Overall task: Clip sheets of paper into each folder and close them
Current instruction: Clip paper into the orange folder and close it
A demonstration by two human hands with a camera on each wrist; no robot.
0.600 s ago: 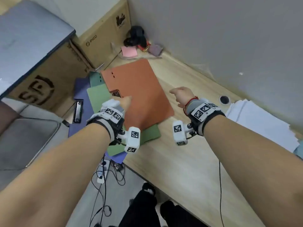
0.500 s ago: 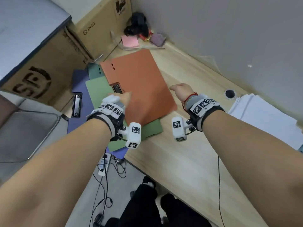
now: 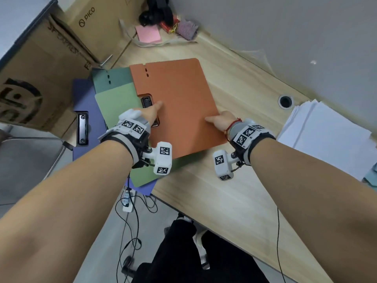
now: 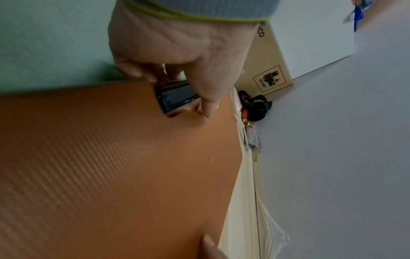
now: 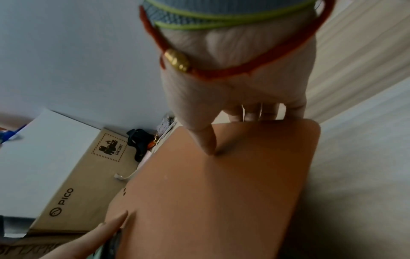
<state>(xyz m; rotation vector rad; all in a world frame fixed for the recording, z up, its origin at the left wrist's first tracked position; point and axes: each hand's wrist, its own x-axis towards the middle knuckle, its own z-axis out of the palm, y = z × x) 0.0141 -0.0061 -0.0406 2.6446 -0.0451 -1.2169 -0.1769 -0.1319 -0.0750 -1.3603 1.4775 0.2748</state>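
Observation:
A closed orange folder (image 3: 179,103) lies on a pile of green folders (image 3: 116,101) and a purple folder (image 3: 85,103) at the table's left edge. My left hand (image 3: 149,113) grips its left edge beside the black clip (image 3: 147,102). In the left wrist view the fingers (image 4: 137,73) curl round that edge and the thumb lies on the cover (image 4: 111,157). My right hand (image 3: 218,119) pinches the right edge. In the right wrist view the thumb presses on the cover (image 5: 221,192) and the fingers (image 5: 261,113) go under it. A stack of white paper (image 3: 324,135) lies at the right.
Cardboard boxes (image 3: 51,64) stand against the table's left end. Pink sticky notes (image 3: 149,33) and small clutter lie in the far corner by the wall. A cable hole (image 3: 285,101) sits near the paper. Bare wooden table (image 3: 224,190) lies in front of me; cables hang below.
My right hand has moved from beside the orange folder onto its right edge and taken hold. The left hand stays at the clip side. The head view has tilted down.

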